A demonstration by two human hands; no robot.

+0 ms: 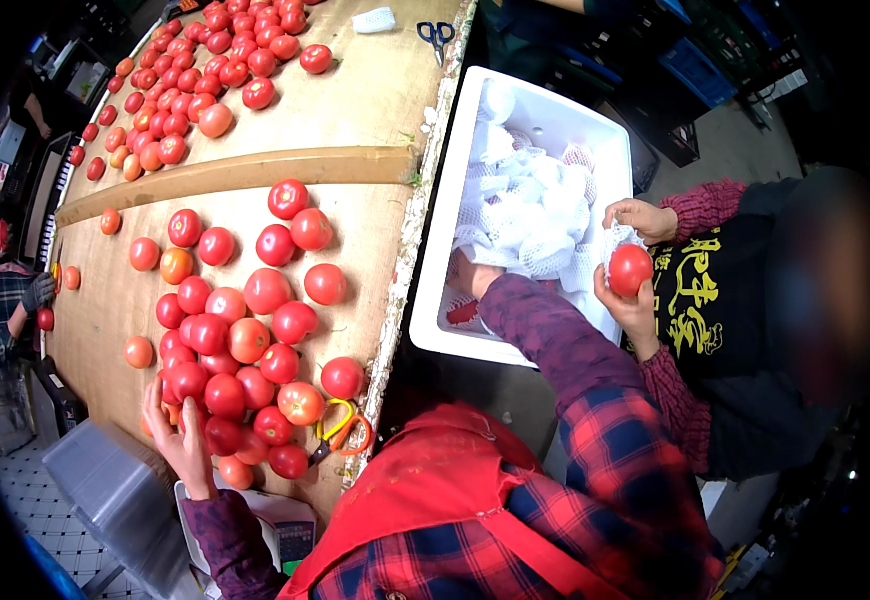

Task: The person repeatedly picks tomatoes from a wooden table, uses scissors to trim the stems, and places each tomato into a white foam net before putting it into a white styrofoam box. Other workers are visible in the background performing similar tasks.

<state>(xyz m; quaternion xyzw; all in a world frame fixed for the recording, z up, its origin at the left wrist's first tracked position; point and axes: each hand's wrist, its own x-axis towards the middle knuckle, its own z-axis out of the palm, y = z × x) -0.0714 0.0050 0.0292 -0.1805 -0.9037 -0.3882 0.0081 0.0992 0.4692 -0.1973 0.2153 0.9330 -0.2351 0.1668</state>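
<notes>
My left hand [181, 438] reaches to the near edge of a pile of red tomatoes [225, 396], fingers apart and against the fruit, gripping none that I can see. Yellow-and-orange handled scissors [338, 430] lie beside that pile. My right hand [478, 276] is down inside a white foam box [435, 338] among white mesh sleeves [540, 245]; its fingers are hidden. To the right, another person's hands [640, 218] hold a red tomato [631, 272] with a white mesh sleeve around its back, just over the box's rim.
A wooden divider [255, 175] crosses the sorting table [365, 110], with more tomatoes [215, 119] beyond it and dark-handled scissors [436, 40] near the far right edge. A gloved co-worker's hand [40, 291] is at the left edge. Plastic containers [100, 490] stand below left; crates [695, 70] sit behind the box.
</notes>
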